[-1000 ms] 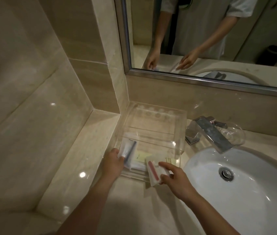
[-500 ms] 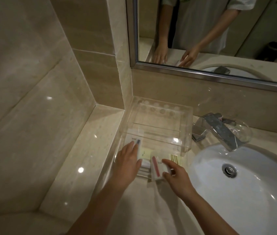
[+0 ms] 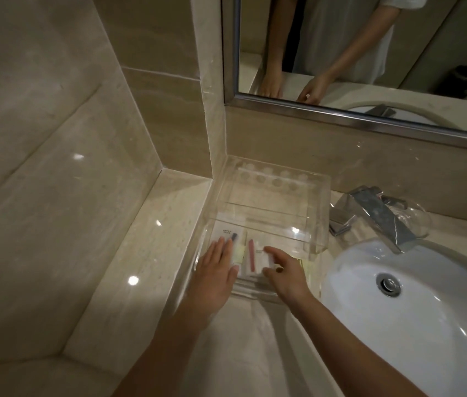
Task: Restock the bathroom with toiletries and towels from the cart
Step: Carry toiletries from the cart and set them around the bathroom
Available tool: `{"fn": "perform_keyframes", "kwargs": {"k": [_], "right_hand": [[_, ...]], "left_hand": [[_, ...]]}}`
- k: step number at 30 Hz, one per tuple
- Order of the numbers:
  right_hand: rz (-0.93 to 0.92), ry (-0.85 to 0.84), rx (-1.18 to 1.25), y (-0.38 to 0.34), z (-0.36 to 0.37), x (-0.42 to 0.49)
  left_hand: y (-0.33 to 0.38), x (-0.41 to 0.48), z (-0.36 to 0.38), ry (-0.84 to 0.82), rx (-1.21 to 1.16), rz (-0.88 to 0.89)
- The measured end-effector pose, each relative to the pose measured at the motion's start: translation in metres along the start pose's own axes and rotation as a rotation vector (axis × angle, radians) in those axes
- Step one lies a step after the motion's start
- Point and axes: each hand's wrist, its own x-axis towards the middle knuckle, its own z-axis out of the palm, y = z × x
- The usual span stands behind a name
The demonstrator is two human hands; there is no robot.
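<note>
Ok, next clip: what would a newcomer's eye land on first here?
Both hands meet in the front of the clear acrylic tray in the counter's corner: the left hand lies flat on a dark-striped packet, the right hand pinches a pink-striped packet beside it. To the right sit the chrome faucet and white sink. The mirror above reflects both arms.

Legible text: none. You have small dark print on the left white packet (image 3: 226, 228) and the right white packet (image 3: 260, 255); both too small to read.
</note>
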Motion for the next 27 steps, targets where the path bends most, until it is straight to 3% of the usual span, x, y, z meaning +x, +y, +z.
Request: {"fn": "perform_keyframes", "kwargs": {"k": [7, 20, 23, 27], "right_hand": [[0.05, 0.013, -0.072, -0.006, 0.017, 0.018], [-0.085, -0.104, -0.646, -0.006, 0.01, 0.026], [-0.122, -0.091, -0.633, -0.005, 0.002, 0.014], [-0.143, -0.134, -0.441, -0.012, -0.021, -0.003]], "left_hand": [[0.001, 0.004, 0.002, -0.042, -0.022, -0.053], [0.013, 0.005, -0.007, -0.086, -0.083, -0.1], [0.022, 0.003, -0.016, -0.074, -0.063, -0.098], [0.034, -0.017, -0.027, -0.035, -0.107, -0.048]]}}
